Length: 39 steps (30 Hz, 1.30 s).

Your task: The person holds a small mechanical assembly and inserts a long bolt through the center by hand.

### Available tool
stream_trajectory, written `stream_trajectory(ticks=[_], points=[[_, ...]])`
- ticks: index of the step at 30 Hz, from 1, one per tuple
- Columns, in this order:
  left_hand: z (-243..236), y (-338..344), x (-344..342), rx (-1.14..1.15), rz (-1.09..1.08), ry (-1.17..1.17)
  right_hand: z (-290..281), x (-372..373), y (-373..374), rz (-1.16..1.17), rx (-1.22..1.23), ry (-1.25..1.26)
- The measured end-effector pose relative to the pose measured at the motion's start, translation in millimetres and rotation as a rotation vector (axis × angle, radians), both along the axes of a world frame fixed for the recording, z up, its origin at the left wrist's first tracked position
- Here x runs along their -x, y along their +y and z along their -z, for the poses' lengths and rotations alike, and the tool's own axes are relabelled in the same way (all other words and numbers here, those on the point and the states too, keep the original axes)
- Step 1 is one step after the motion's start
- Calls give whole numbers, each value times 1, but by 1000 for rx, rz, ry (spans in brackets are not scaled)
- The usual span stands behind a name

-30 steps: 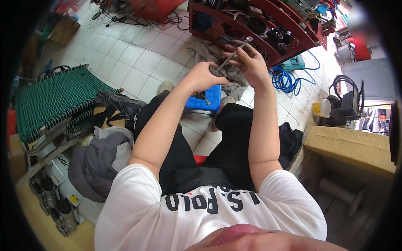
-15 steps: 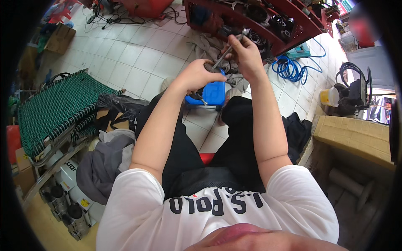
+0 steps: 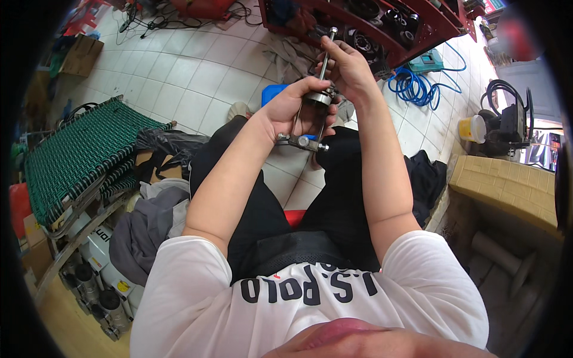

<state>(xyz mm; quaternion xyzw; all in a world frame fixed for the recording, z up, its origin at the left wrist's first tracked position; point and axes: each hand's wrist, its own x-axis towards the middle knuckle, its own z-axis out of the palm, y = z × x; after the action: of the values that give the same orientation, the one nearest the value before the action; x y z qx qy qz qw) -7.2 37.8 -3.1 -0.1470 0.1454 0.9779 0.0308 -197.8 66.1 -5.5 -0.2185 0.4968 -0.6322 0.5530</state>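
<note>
My left hand is wrapped round a metal puller-like tool, which has two slim side rods, a crossbar at the near end and a round metal part at its middle. From the far end a long steel bolt sticks out, its head pointing away from me. My right hand is closed on this bolt between thumb and fingers, just below its head. The other fingers of that hand curl close to the round part. Behind the hands, a blue plastic box on the floor is mostly hidden.
A red metal rack with round machine parts stands ahead. Coiled blue hose lies right of it, near a yellow-white bucket. On my left are a green woven folding bed and grey cloth. White tiles cover the floor.
The tool has come up into fuller view, crossbar toward me, its bolt now steeper. My left hand has turned palm-up and moved right; more of the blue box is covered.
</note>
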Motion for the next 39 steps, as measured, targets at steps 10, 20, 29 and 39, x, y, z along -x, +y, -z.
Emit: stream_trajectory(ticks=[10,20,29,39], points=[[1,0,4,67,-30,-77,0,6,2,-74,-14,-150],[-4,10,9,545,-60,-356,-8,1,-1,-197,50,-262],[12,6,16,842,-322,-412,-17,5,6,-282,249,-138],[20,-9,18,749,-837,-321,-15,-5,6,-281,37,233]])
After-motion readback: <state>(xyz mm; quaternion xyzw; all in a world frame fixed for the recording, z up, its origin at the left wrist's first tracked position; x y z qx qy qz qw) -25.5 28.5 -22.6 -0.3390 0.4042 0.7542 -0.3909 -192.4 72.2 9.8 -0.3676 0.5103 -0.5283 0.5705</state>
